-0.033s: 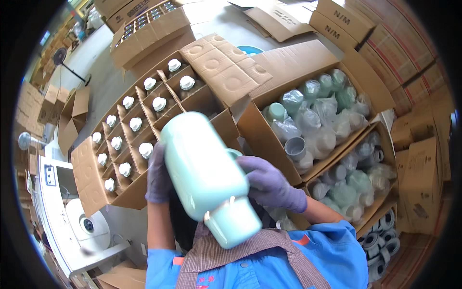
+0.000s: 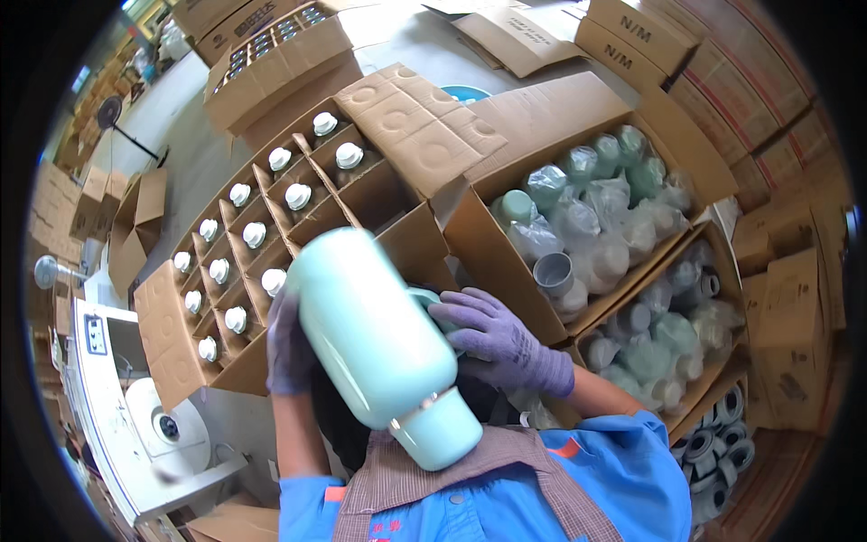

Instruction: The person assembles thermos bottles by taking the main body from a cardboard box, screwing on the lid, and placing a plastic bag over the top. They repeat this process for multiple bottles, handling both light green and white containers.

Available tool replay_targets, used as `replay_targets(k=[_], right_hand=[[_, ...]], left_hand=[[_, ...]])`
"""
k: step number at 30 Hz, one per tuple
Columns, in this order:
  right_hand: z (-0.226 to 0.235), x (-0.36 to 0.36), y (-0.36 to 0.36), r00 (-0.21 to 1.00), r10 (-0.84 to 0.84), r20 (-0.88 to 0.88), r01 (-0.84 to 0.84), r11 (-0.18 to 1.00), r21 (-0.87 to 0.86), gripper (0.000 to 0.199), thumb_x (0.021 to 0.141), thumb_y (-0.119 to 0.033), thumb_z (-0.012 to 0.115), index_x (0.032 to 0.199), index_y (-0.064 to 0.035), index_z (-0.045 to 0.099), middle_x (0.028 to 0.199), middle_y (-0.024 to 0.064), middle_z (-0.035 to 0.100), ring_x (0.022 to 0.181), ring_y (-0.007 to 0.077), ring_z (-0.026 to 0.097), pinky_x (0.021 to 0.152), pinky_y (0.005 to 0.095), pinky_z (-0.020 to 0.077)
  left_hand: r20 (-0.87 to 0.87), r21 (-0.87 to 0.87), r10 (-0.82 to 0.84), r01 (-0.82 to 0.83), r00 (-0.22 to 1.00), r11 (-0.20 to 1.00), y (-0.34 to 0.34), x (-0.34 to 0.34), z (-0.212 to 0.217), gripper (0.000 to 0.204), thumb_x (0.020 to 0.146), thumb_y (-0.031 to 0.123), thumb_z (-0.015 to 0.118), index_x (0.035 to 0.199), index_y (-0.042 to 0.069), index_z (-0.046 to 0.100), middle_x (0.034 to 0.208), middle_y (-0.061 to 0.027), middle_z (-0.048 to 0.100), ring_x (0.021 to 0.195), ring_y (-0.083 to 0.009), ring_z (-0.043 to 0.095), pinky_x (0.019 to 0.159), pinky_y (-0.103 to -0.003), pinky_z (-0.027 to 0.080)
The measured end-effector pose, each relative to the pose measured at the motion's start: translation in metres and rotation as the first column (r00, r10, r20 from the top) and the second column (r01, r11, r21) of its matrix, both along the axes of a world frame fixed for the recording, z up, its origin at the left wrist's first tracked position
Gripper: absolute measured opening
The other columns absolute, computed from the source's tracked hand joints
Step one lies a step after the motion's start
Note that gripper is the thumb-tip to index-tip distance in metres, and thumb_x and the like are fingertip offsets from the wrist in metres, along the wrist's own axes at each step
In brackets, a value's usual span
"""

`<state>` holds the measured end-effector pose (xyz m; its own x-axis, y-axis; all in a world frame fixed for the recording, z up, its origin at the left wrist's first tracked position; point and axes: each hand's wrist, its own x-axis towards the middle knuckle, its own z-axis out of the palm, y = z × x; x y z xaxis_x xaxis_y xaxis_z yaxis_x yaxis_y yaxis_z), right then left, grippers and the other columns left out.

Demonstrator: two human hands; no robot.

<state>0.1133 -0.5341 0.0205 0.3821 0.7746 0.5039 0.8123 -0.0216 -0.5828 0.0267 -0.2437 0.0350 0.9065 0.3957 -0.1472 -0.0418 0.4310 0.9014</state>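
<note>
A large pale mint-green flask fills the middle of the view, smooth and glossy, tilted with its rounded base up toward the upper left and its narrower capped end down toward the person's chest; a thin metallic band rings the neck just above the cap. It is held in the air between both hands, above the gap between two cartons. The left hand, in a purple glove, lies flat against the flask's left flank, its grip spread along the wall. The right hand, gloved the same, presses on the right side by the flask's handle, fingers spread and curved over it. To the left, close under the flask, stands an open divided carton with rows of white-capped bottles in its cells; its near edge almost meets the left hand. To the right an open box holds plastic-wrapped flasks, its corner just beside the right hand. Free room is tight on both sides; grey floor opens beyond the cartons.
</note>
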Motion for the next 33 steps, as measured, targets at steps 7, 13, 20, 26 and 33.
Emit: replay_targets(k=[7, 13, 20, 26, 33], right_hand=[[-0.133, 0.119, -0.138, 0.385, -0.856, 0.344, 0.883, 0.235, -0.405, 0.050, 0.074, -0.034, 0.076, 0.112, -0.0053, 0.061, 0.111, 0.0199, 0.062, 0.095, 0.0369, 0.061, 0.086, 0.0447, 0.0495], [-0.170, 0.151, -0.169, 0.388, -0.920, -0.049, 0.810, 0.366, -0.458, 0.021, 0.077, -0.022, 0.067, 0.085, -0.0033, 0.061, 0.086, 0.0195, 0.064, 0.083, 0.0363, 0.063, 0.074, 0.0429, 0.0493], [-0.133, 0.280, -0.308, -0.046, -0.824, 0.565, 0.991, -0.107, -0.076, 0.020, 0.077, -0.012, 0.061, 0.096, -0.0047, 0.062, 0.109, 0.0183, 0.059, 0.106, 0.0360, 0.057, 0.084, 0.0439, 0.0496], [-0.172, 0.342, -0.285, 0.084, -0.577, 0.812, 0.878, -0.343, -0.334, 0.024, 0.084, -0.017, 0.061, 0.108, -0.0159, 0.064, 0.137, 0.0093, 0.045, 0.132, 0.0314, 0.042, 0.093, 0.0548, 0.0446], [-0.194, 0.313, -0.177, 0.450, -0.625, 0.638, 0.781, -0.071, -0.621, 0.032, 0.083, -0.029, 0.062, 0.111, -0.0145, 0.065, 0.141, 0.0091, 0.046, 0.125, 0.0298, 0.049, 0.103, 0.0612, 0.0346]], left_hand=[[0.099, 0.563, 0.046, -0.094, 0.994, 0.821, 0.036, -0.108, 0.033, 0.057, 0.065, 0.049, 0.085, 0.074, 0.005, 0.050, 0.097, -0.0127, 0.061, 0.094, -0.0224, 0.055, 0.087, -0.036, 0.042], [-0.079, 0.786, 0.006, 0.059, 0.997, 0.616, 0.011, -0.121, 0.045, 0.057, 0.062, 0.043, 0.088, 0.073, 0.005, 0.047, 0.094, -0.0120, 0.064, 0.095, -0.0272, 0.057, 0.087, -0.040, 0.044], [-0.153, 0.809, 0.090, 0.073, 0.984, 0.583, -0.006, -0.095, 0.040, 0.054, 0.075, 0.047, 0.079, 0.074, 0.005, 0.044, 0.091, -0.0113, 0.058, 0.095, -0.0273, 0.053, 0.086, -0.040, 0.041], [-0.165, 0.864, 0.169, 0.060, 0.972, 0.500, -0.004, -0.086, 0.033, 0.047, 0.076, 0.044, 0.073, 0.074, 0.007, 0.044, 0.088, -0.0101, 0.057, 0.095, -0.0286, 0.051, 0.088, -0.043, 0.039], [-0.158, 0.852, 0.202, 0.030, 0.966, 0.523, -0.012, -0.076, 0.035, 0.036, 0.082, 0.035, 0.069, 0.086, 0.001, 0.056, 0.101, -0.0162, 0.059, 0.107, -0.0333, 0.054, 0.095, -0.046, 0.041]])
